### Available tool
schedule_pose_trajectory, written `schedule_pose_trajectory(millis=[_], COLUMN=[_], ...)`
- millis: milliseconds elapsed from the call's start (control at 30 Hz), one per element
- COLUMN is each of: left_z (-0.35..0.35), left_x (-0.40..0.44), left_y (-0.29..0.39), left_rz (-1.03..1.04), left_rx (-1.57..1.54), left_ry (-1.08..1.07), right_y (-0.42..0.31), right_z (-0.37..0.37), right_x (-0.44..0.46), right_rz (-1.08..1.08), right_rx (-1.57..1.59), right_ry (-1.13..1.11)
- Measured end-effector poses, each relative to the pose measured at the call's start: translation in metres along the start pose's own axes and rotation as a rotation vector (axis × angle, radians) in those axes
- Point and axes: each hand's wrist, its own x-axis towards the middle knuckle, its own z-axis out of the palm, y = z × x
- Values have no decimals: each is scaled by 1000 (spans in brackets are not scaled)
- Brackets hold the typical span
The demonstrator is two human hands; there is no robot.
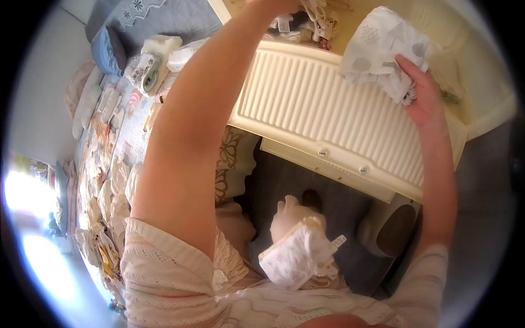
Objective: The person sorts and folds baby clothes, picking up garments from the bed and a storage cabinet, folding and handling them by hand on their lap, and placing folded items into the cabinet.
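Observation:
My right hand [424, 95] is closed on a white cloth [383, 49] printed with grey shapes, holding it above the right part of an open cream drawer [328, 93] with a ribbed front. My left hand [273, 6] reaches to the drawer's far left, beside a bunch of small clothes [298, 33] with white straps or strings. The top edge of the view cuts that hand off, so its fingers do not show. On my lap lies a bundled white garment [295, 254] with a small print and a white label.
To the left, a bed or similar surface holds several rows of small folded clothes [106, 180], rolled cloth bundles [150, 65] and a blue cushion [106, 52]. Patterned fabric [235, 158] hangs beside the drawer. A dark floor [284, 175] lies below.

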Motion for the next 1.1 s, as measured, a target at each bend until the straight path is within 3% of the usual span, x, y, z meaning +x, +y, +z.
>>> schedule_pose_trajectory(millis=[467,567,667,767,867,1100], left_z=[-22,3,-10,23,-17,-17], left_x=[-26,-38,-36,13,-21,12], left_y=[21,23,35,10,15,-3], left_rz=[48,112,36,54,4,74], left_rx=[58,209,287,1,69,74], left_ry=[-176,60,-70,-118,-85,-183], right_y=[-5,-5,-7,-11,-14,-16], right_z=[-21,-21,-16,-13,-9,2], right_x=[10,14,14,15,16,20], right_rz=[-15,-9,-20,-24,-31,5], right_rx=[55,30,25,11,7,26], right_ry=[-136,-119,-107,-113,-119,-150])
